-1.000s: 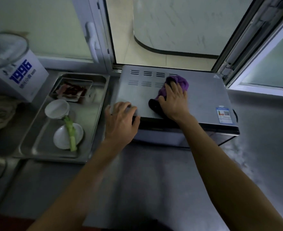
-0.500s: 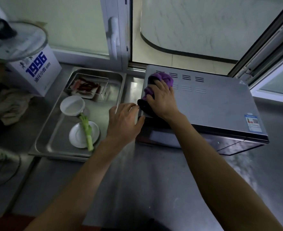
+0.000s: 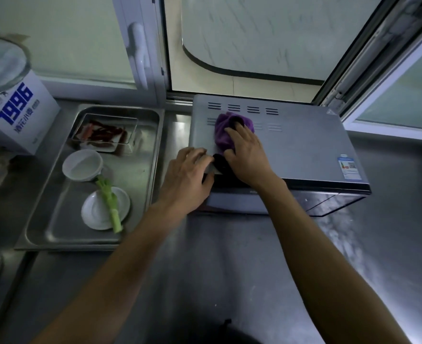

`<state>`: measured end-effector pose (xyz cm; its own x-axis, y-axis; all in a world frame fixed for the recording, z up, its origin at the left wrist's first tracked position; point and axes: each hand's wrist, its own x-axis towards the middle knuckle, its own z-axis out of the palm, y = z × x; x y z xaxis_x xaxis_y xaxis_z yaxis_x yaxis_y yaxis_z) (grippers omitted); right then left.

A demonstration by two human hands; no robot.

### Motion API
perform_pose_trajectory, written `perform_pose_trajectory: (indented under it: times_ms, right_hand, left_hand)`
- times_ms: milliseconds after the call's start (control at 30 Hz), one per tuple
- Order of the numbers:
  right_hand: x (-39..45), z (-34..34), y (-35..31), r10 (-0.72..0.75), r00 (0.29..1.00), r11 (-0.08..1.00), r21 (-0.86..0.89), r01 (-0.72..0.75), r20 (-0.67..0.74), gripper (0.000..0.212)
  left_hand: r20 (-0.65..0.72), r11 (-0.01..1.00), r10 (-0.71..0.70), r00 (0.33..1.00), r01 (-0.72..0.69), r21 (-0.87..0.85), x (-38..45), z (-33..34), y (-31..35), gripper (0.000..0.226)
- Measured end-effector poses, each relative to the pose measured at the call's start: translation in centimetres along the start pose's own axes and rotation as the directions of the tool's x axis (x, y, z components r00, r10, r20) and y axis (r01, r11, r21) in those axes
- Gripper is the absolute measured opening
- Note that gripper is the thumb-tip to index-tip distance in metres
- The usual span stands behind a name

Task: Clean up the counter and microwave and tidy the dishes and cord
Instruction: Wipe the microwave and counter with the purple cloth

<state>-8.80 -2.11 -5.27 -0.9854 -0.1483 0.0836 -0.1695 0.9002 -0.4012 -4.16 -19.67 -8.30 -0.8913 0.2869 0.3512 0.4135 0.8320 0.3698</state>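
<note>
Pressing down on a purple cloth (image 3: 226,131), the right hand (image 3: 248,155) lies w/ fingers spread flat over it, on top of the microwave (image 3: 304,145) near its left front corner. Cloth is bunched, part purple, part dark; it covers some of the vent slots toward the microwave's rear. Left hand (image 3: 186,180) rests on the microwave's left front corner, fingers loosely curved over the edge, touching the top, not clearly gripping anything.

Microwave sits on the steel bench (image 3: 229,269), its back against the open window (image 3: 254,40). Left of the microwave, just beside it, a steel tray (image 3: 143,194) holds a white bowl (image 3: 82,165), a white saucer (image 3: 93,214) w/ a green onion stalk (image 3: 109,202) lying across it, and a clear container (image 3: 105,131) of reddish food at the far end. Further left of the microwave, past the tray, a white box (image 3: 18,112) marked 1996.
</note>
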Motion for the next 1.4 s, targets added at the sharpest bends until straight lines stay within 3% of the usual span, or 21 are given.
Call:
perform_pose_trajectory:
  times_ms: [167,667,933,1033,1233,1400]
  right_hand:
    - [-1.9,-2.0,4.5,0.040,0.999,0.999,0.006,-0.040,-0.025,0.058]
    - [-7.6,-8.9,19.3,0.199,0.974,0.980,0.029,-0.197,-0.111,0.064]
    - [-9.8,-8.9,21.7,0.168,0.962,0.985,0.007,-0.170,-0.214,0.056]
    - [-11.8,-7.3,20.6,0.202,0.905,0.978,0.026,-0.208,-0.375,0.054]
    - [-13.5,-2.8,17.2,0.348,0.695,0.936,0.187,-0.299,-0.629,0.044]
    - [-12.9,0.7,11.9,0.598,0.500,0.800,0.503,-0.327,-0.626,0.050]
  left_hand:
    - [0.004,0.994,0.058,0.998,-0.058,0.092,1.4,1.7,3.4,0.024]
    - [0.132,0.989,0.103,0.986,-0.116,0.096,4.5,7.9,17.3,0.027]
    - [0.155,0.988,0.100,0.983,-0.117,0.105,4.3,7.9,18.3,0.031]
    - [0.170,0.981,0.134,0.976,-0.154,0.114,4.0,7.5,17.6,0.032]
    - [0.233,0.967,0.216,0.948,-0.241,0.085,4.1,6.7,15.8,0.038]
    - [0.287,0.924,0.362,0.887,-0.382,0.016,4.5,5.7,12.6,0.039]
